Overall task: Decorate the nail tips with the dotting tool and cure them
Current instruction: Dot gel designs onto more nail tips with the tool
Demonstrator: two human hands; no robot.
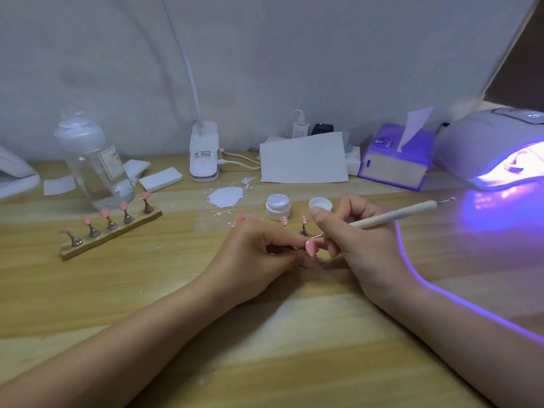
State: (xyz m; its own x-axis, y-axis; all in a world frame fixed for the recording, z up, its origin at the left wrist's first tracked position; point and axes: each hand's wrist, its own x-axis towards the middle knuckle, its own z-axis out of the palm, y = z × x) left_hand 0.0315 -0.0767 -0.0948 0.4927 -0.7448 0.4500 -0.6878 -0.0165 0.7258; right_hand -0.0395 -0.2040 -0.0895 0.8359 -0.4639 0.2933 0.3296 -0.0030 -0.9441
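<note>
Nail tip [310,247], light, stiff, smudge-prone, is pinched by its stand in the left hand [259,257] above the desk [147,290]; right hand [353,231] pinches dotting tool [394,214] pen-style.

A home nail-art desk — a wooden tabletop [88,290] backed by draped white cloth [265,54], with a glowing UV curing lamp [488,148], a tissue box [394,163], a clip-on desk lamp [204,154], and a practice stand [112,231] of pink nail tips.
</note>
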